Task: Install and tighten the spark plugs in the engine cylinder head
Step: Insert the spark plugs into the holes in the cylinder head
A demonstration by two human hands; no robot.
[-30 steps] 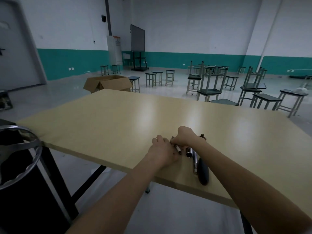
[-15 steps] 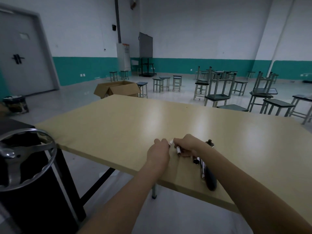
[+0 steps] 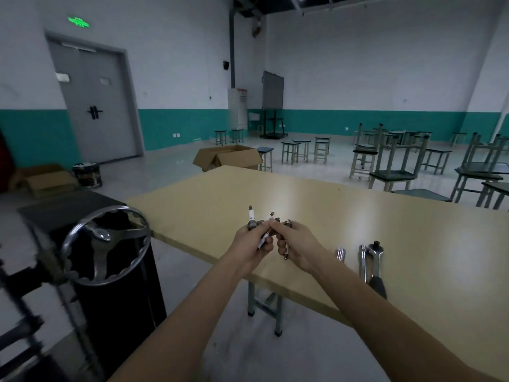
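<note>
My left hand (image 3: 252, 244) grips spark plugs above the table's near edge; one plug (image 3: 251, 221) with a white insulator stands upright out of the fist, another (image 3: 265, 238) slants downward through it. My right hand (image 3: 296, 245) is right beside it, fingertips touching, and holds a further spark plug (image 3: 286, 253) whose tip pokes out below the palm. A ratchet wrench (image 3: 376, 267) with a dark handle, an extension bar (image 3: 363, 261) and a small socket (image 3: 340, 254) lie on the tan table (image 3: 358, 216) to the right of my hands. No cylinder head is recognisable.
A black stand with a chrome handwheel (image 3: 106, 245) is close at the left, beside the table's corner. An open cardboard box (image 3: 228, 158) sits beyond the table. Stools and stacked chairs (image 3: 391, 158) fill the far right floor. A grey double door (image 3: 96, 106) is at the back left.
Both hands have lifted off the table with the spark plugs in them. The view has turned left and up, so the tools now lie to the right of my hands.
</note>
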